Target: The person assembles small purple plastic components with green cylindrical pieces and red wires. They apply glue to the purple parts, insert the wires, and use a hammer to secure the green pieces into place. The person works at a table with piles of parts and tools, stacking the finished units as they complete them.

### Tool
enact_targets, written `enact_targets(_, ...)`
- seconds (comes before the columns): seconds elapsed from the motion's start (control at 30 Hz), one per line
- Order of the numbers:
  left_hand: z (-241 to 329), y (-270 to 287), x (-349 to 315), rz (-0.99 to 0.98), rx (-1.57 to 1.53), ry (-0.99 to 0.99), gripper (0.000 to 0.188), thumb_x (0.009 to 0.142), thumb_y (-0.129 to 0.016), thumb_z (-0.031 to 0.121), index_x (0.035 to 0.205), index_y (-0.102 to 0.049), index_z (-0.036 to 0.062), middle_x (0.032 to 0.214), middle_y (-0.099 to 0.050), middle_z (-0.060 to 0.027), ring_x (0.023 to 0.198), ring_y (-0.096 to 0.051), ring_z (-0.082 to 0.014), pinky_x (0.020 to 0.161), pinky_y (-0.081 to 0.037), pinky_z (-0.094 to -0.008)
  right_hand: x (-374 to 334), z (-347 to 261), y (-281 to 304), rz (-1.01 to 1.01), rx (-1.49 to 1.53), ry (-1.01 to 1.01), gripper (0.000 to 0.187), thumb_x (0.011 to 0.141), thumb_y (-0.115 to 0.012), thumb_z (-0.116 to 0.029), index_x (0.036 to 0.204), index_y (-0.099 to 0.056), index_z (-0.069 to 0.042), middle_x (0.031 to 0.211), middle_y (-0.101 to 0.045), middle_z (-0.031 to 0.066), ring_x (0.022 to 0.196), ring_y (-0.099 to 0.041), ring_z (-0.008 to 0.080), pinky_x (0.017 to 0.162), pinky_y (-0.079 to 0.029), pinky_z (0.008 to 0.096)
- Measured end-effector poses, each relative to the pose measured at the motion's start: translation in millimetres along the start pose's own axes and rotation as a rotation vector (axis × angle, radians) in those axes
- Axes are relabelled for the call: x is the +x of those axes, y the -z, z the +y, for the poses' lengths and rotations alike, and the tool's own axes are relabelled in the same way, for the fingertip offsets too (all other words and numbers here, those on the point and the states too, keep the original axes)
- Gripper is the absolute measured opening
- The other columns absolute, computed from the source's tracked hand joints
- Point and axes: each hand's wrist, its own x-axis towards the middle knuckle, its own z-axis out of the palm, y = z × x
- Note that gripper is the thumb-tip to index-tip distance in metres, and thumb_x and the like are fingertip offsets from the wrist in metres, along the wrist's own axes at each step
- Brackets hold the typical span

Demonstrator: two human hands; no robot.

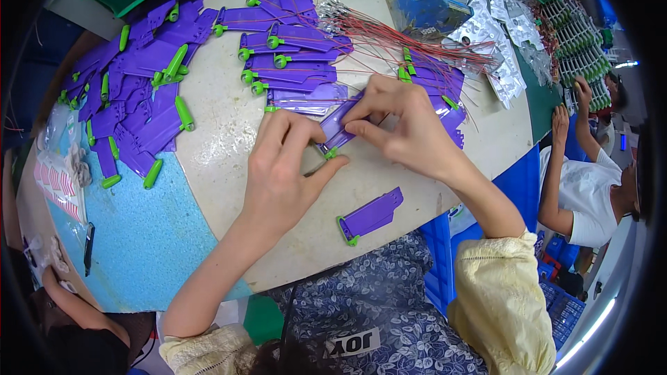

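panel of purple plastic (336,123), green-ended, slanting between both hands, well in from the bench's (299,253) near edge. at the far end, thumb and forefinger of the right hand (406,123) pinching it; at the green near end, thumb and forefinger of the left hand (279,158) closed on either side. closer to the bench's near edge, apart from both hands, a loose purple panel (373,214). toward the far edge, rows of purple panels (299,42) and red wires (417,45).
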Motion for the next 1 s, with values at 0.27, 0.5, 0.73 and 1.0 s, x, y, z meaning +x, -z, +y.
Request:
enact_targets(0.27, -11, 12, 24, -0.167, 0.173, -0.434, 0.032, 0.064, -0.087, 0.018, 0.081, -0.064, 0.0025, 0.102, -0.069, -0.0068, 0.086, -0.059, -0.0271, 0.070, -0.052, -0.0358, 3, 5, -2, 0.191, -0.103, -0.111, 0.014, 0.074, -0.076, 0.000, 0.085, -0.068, 0.003, 0.073, -0.060, 0.0070, 0.064, -0.054, 0.0108, 0.058, -0.042, 0.0295)
enact_targets(0.5, -4, 13, 27, -0.206, 0.182, -0.347, 0.029, 0.067, -0.086, 0.013, 0.087, -0.069, 0.0022, 0.111, -0.073, -0.0055, 0.085, -0.059, -0.0258, 0.070, -0.052, -0.0348, 27, 17, 90, 0.815, -0.056, -0.093, 0.024, 0.088, -0.073, -0.019, 0.098, -0.070, 0.003, 0.086, -0.067, 0.0070, 0.080, -0.060, 0.0113, 0.070, -0.050, 0.0286)
enact_targets(0.73, -5, 9, 32, -0.195, 0.131, -0.355, 0.033, 0.061, -0.089, 0.012, 0.067, -0.059, 0.0017, 0.103, -0.075, -0.0065, 0.082, -0.058, -0.0257, 0.069, -0.050, -0.0337, 31, 38, 116, 0.672, 0.762, -0.373, 0.022, 0.084, -0.072, -0.021, 0.084, -0.071, 0.001, 0.070, -0.058, -0.0003, 0.055, -0.043, 0.0073, 0.064, -0.050, 0.0256)
enact_targets(1.0, -4, 13, 31, -0.200, 0.014, -0.195, 0.049, 0.062, -0.090, 0.012, 0.102, -0.064, 0.0010, 0.109, -0.074, -0.0100, 0.092, -0.062, -0.0296, 0.079, -0.051, -0.0370, -11, 6, 56, 0.268, 0.446, -0.240, 0.013, 0.082, -0.074, -0.019, 0.076, -0.073, -0.007, 0.062, -0.056, -0.0045, 0.052, -0.045, 0.0047, 0.048, -0.032, 0.0224)
